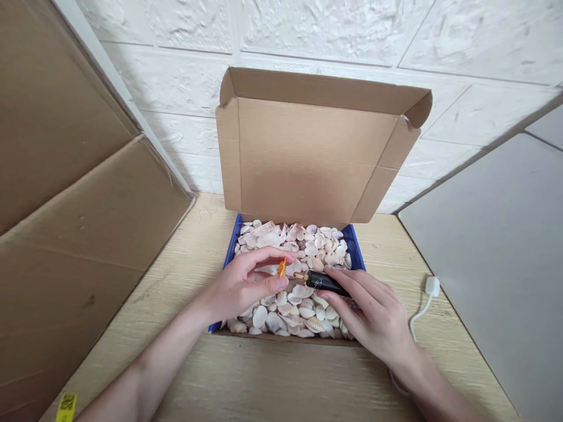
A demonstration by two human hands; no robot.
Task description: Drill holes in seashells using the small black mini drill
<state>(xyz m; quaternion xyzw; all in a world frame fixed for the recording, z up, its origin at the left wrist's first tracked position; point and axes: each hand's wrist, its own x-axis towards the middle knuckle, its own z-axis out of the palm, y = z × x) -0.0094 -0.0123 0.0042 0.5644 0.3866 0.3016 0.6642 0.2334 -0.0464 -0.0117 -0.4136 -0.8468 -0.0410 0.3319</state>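
Between its thumb and fingers my left hand (248, 281) pinches a small flat orange piece (282, 268), too small to identify surely. My right hand (372, 310) is wrapped round a black mini drill (326, 283) with a brass-coloured tip. The tip points left at the orange piece, and I cannot tell whether they touch. Both hands are over a blue-sided cardboard box (357, 249) filled with pale seashells (303, 316). Part of the shells is hidden by my hands.
The box's brown lid (308, 158) stands raised at the back, before a white brick-pattern wall (281, 29). A cardboard panel (79, 234) rises at left, a grey-white panel (492, 234) at right. A white plug (433, 286) with cord lies on the wooden table (272, 381).
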